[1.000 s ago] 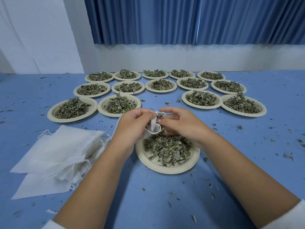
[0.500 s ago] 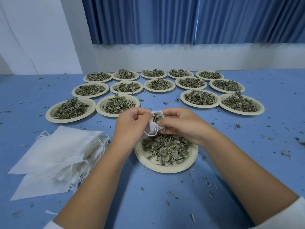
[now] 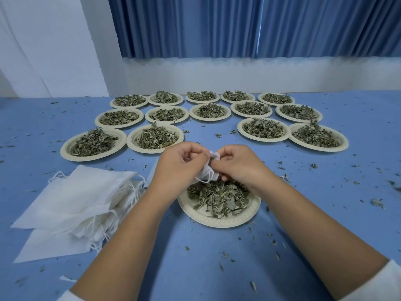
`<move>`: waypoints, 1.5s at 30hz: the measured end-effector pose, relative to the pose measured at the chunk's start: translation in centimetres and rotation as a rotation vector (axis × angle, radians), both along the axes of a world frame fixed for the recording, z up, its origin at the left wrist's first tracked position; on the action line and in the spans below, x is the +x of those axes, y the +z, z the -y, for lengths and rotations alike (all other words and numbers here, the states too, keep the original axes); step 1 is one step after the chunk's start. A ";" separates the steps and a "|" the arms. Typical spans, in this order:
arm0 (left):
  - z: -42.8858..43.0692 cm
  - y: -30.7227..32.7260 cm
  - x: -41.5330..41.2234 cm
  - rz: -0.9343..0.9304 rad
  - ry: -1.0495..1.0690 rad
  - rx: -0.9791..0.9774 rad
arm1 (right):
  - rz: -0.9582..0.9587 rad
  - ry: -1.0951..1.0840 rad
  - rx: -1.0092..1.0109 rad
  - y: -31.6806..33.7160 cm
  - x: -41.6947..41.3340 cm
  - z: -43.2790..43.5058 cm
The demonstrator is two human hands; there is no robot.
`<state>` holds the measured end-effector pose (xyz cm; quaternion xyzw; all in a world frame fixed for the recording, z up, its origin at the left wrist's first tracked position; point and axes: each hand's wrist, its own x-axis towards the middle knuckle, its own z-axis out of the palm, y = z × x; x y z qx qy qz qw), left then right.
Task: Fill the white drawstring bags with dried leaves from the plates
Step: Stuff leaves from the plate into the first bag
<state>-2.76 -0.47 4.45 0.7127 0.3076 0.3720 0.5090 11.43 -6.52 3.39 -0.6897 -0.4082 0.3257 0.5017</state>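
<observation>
A small white drawstring bag (image 3: 208,172) hangs between my hands above the near paper plate (image 3: 219,220), which holds a heap of dried leaves (image 3: 219,196). My left hand (image 3: 178,168) grips the bag's left side with curled fingers. My right hand (image 3: 238,166) pinches the bag's mouth from the right. The bag's cord loops down below my fingers. Most of the bag is hidden behind my hands. A stack of flat white drawstring bags (image 3: 71,205) lies on the table at my left.
Several paper plates of dried leaves (image 3: 155,137) stand in rows further back on the blue table (image 3: 195,268). Loose leaf bits are scattered over the table, most to the right. A white wall and blue curtain stand behind.
Both hands have closed in on the bag's mouth. The leaves seen in the open mouth earlier are now hidden and the mouth looks bunched tighter.
</observation>
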 end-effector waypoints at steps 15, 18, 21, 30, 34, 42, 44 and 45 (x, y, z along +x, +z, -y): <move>-0.8 -0.6 0.0 -0.016 0.062 0.011 | -0.003 0.084 0.046 0.4 0.2 0.2; -1.7 -0.7 -0.3 -0.014 0.139 -0.009 | 0.017 0.058 0.046 1.0 1.0 0.5; -2.2 -0.5 -0.7 0.017 0.183 -0.011 | 0.403 0.039 -0.026 0.9 1.8 0.7; -2.4 -0.6 -0.8 -0.011 0.166 0.003 | 0.796 0.397 -0.267 0.2 0.1 0.7; -2.6 -0.7 -0.9 -0.009 0.176 0.013 | 0.789 0.396 -0.232 0.2 -0.1 0.7; -3.4 -0.5 -1.3 0.061 0.264 -0.005 | 0.563 0.292 -0.051 1.3 0.5 1.2; -3.3 -0.5 -1.3 0.055 0.256 -0.008 | 0.436 0.272 0.014 1.9 0.8 1.4; -3.2 -0.5 -1.2 0.048 0.249 -0.009 | 0.378 0.266 0.035 2.2 1.1 1.6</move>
